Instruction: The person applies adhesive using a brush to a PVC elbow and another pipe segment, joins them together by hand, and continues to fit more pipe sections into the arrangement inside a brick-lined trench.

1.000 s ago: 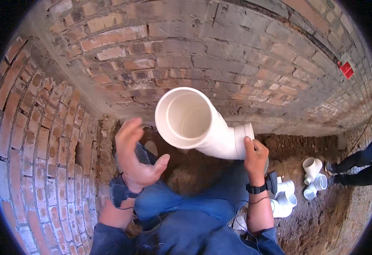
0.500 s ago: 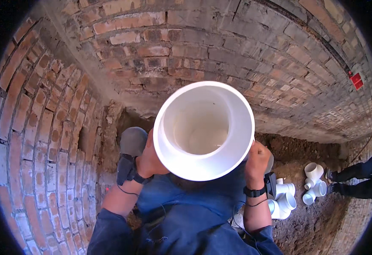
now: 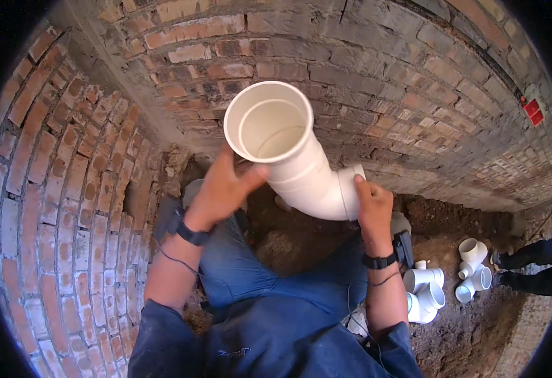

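Note:
Between my hands, in front of my knees, is a white plastic pipe elbow [image 3: 310,179]. Its wide socket faces up toward me at the upper left, and its other end points to the right. My left hand [image 3: 222,189] grips it below the socket rim, the thumb on the near side and the other fingers partly hidden behind. At the right end, my right hand [image 3: 375,211] is closed on the collar, thumb on top. Most of the right fingers are out of sight around the pipe's far side.
Several white pipe fittings [image 3: 426,293] lie on the soil at my right, with more fittings [image 3: 473,268] beyond them. Brick walls [image 3: 68,208] rise at the left and ahead. A person's dark-trousered legs [image 3: 534,261] stand at the far right. A red box [image 3: 532,112] hangs on the wall.
The elbow has turned and tilted, so its bent side now shows instead of mainly its opening. It is farther from the camera, with its socket higher and to the left. Both hands stay on it.

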{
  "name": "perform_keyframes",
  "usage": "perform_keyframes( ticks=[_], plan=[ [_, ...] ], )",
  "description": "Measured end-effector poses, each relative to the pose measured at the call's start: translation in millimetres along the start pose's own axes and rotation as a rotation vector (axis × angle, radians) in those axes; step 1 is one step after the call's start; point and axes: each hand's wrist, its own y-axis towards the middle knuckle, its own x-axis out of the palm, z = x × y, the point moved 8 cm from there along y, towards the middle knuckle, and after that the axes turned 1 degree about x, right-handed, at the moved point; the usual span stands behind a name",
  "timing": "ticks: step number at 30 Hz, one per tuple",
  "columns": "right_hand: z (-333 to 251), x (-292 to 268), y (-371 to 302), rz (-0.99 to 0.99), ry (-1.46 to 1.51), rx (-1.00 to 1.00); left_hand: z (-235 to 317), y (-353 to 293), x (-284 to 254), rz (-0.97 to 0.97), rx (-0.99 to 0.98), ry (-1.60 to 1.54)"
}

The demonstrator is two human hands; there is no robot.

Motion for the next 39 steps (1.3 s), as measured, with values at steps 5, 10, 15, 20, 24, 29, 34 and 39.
perform_keyframes(
  ticks=[5, 10, 15, 20, 24, 29, 34, 39],
  plan=[
    [21, 52, 33, -0.153, 0.175, 0.113, -29, 10, -35, 0.004, -0.374, -0.265],
    [10, 126, 54, -0.396, 0.123, 0.031, -65, -3, -100, 0.079, -0.728, -0.071],
    [50, 223, 68, -0.477, 0.091, -0.111, -152, -41, -154, 0.115, -0.970, -0.194],
    [142, 302, 65, -0.528, -0.403, 0.009, -249, -100, -148, 0.453, -0.998, -0.387],
    [193, 336, 56, -0.319, -0.554, -0.342, -298, -120, -133, 0.579, -1.144, -0.343],
    [233, 371, 20, -0.500, -0.643, -0.132, -409, -166, -157, 0.660, -0.899, -0.275],
    [292, 359, 7, -0.646, -0.636, -0.053, -411, -115, -119, 0.189, -0.658, 0.722],
    [289, 369, -6, -0.722, -0.557, -0.018, -428, -109, -135, 0.273, -0.590, 0.837]
  ],
)
